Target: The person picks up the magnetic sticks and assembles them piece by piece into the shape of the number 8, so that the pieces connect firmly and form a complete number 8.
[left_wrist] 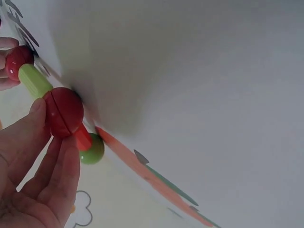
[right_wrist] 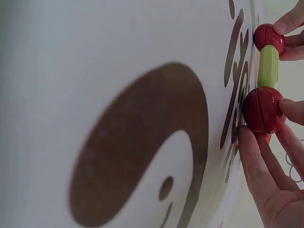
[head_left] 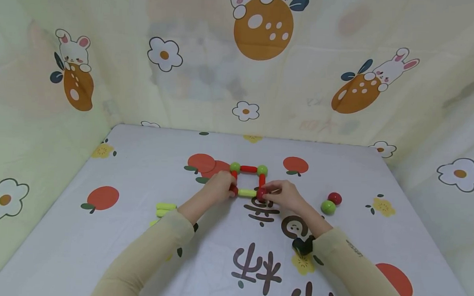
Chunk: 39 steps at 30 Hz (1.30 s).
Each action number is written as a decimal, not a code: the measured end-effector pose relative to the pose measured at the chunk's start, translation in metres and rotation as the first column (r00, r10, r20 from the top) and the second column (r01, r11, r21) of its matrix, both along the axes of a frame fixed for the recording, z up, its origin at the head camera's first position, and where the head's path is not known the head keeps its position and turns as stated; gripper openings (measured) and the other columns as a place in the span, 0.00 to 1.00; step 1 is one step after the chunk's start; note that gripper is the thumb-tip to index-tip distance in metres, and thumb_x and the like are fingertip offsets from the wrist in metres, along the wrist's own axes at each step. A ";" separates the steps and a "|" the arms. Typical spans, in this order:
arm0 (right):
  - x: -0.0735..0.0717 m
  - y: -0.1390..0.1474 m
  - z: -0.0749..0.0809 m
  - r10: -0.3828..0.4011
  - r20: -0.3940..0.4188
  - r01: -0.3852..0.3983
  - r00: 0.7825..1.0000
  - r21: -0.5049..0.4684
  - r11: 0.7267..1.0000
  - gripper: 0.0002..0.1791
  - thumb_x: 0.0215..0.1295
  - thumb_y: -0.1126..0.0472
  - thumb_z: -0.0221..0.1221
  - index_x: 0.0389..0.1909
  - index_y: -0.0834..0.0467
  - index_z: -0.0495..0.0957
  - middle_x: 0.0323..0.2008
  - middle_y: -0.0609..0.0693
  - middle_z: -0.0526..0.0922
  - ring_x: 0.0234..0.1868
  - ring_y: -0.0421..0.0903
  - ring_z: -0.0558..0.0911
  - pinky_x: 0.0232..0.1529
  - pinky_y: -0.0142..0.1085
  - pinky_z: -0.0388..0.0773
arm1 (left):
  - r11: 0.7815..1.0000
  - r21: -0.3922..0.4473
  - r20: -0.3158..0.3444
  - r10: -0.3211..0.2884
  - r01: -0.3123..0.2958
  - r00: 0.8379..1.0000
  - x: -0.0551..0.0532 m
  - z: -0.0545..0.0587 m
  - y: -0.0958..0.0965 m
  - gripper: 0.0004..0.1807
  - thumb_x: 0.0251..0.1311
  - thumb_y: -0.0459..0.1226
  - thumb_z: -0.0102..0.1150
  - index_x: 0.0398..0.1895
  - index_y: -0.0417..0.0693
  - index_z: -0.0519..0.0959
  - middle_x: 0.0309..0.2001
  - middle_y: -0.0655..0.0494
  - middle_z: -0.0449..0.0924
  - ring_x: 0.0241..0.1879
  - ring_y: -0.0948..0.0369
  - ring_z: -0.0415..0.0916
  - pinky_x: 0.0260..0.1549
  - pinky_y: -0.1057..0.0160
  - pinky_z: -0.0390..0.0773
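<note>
A square frame of toy rods and balls lies on the table. Two green balls (head_left: 262, 170) form its far corners, joined by a red rod (head_left: 248, 169). Red rods (head_left: 262, 180) also run along both sides, and a yellow-green rod (head_left: 247, 193) spans the near side. My left hand (head_left: 218, 186) pinches the red ball (left_wrist: 64, 112) at the near left corner between thumb and fingers. At the near right corner, my right hand (head_left: 285, 195) grips the other red ball (right_wrist: 262, 110). Fingers partly cover the left side rod.
To the right, a loose red ball (head_left: 335, 198) sits beside a loose green ball (head_left: 328, 207). Several yellow-green rods (head_left: 166, 206) lie left of the left forearm, partly hidden by its sleeve. A printed cloth (head_left: 200, 77) hangs behind the table (head_left: 142, 162).
</note>
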State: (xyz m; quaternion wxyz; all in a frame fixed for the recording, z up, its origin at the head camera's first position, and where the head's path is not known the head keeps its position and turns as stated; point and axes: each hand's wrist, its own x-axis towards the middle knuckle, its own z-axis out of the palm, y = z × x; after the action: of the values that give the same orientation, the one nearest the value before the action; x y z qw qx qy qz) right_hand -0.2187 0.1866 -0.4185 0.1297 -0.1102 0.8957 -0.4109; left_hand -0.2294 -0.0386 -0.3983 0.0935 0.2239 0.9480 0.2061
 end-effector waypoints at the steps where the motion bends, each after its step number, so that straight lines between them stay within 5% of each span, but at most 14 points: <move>1: -0.001 0.000 0.000 -0.002 -0.001 0.002 1.000 0.002 1.000 0.17 0.57 0.62 0.61 0.48 0.63 0.78 0.42 0.57 0.81 0.40 0.50 0.79 0.39 0.37 0.77 | 1.000 -0.002 0.001 0.004 -0.004 1.000 -0.001 -0.001 0.000 0.13 0.49 0.33 0.67 0.40 0.41 0.82 0.32 0.54 0.77 0.35 0.60 0.69 0.30 0.70 0.72; 15: -0.005 0.002 0.001 0.013 -0.003 -0.013 1.000 0.008 1.000 0.16 0.57 0.62 0.62 0.45 0.63 0.79 0.41 0.57 0.81 0.41 0.51 0.80 0.39 0.38 0.78 | 1.000 -0.028 -0.024 0.005 -0.005 1.000 -0.001 -0.003 0.001 0.14 0.50 0.35 0.66 0.41 0.42 0.82 0.34 0.53 0.76 0.37 0.59 0.68 0.32 0.69 0.73; 21: -0.006 0.002 0.000 0.022 -0.016 -0.022 1.000 0.011 1.000 0.15 0.56 0.62 0.62 0.45 0.64 0.79 0.40 0.56 0.82 0.40 0.50 0.80 0.37 0.37 0.78 | 0.999 0.033 0.002 0.002 -0.002 1.000 0.003 0.004 -0.008 0.12 0.52 0.34 0.64 0.41 0.41 0.81 0.35 0.52 0.78 0.37 0.59 0.69 0.35 0.67 0.74; 26: -0.006 0.002 -0.001 0.012 -0.013 -0.012 1.000 0.017 1.000 0.15 0.56 0.62 0.62 0.45 0.63 0.79 0.39 0.55 0.82 0.39 0.49 0.80 0.37 0.36 0.77 | 0.997 0.076 0.029 0.025 -0.027 0.999 0.008 0.011 -0.030 0.13 0.53 0.32 0.62 0.43 0.41 0.81 0.37 0.50 0.79 0.36 0.58 0.71 0.37 0.63 0.75; 31: -0.006 0.000 -0.002 0.006 -0.004 -0.006 1.000 0.017 1.000 0.16 0.56 0.62 0.63 0.45 0.63 0.79 0.39 0.55 0.82 0.39 0.48 0.80 0.38 0.37 0.77 | 0.995 0.102 -0.005 -0.011 0.011 1.000 0.012 0.019 -0.064 0.11 0.54 0.31 0.60 0.41 0.39 0.81 0.35 0.52 0.81 0.35 0.58 0.74 0.38 0.62 0.75; 39: -0.005 0.000 0.000 -0.003 -0.005 0.003 1.000 0.032 0.999 0.16 0.56 0.61 0.63 0.46 0.62 0.79 0.39 0.55 0.82 0.39 0.49 0.79 0.38 0.37 0.77 | 0.999 -0.006 0.009 0.039 -0.039 0.999 0.026 0.025 -0.118 0.12 0.58 0.33 0.57 0.44 0.36 0.80 0.38 0.48 0.81 0.41 0.53 0.76 0.42 0.56 0.75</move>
State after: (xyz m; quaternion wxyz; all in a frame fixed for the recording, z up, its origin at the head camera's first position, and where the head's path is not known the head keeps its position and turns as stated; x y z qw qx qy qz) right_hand -0.2241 0.1862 -0.4181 0.1284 -0.1079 0.9026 -0.3964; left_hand -0.2030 -0.1562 -0.3729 0.0947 0.2043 0.9522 0.2063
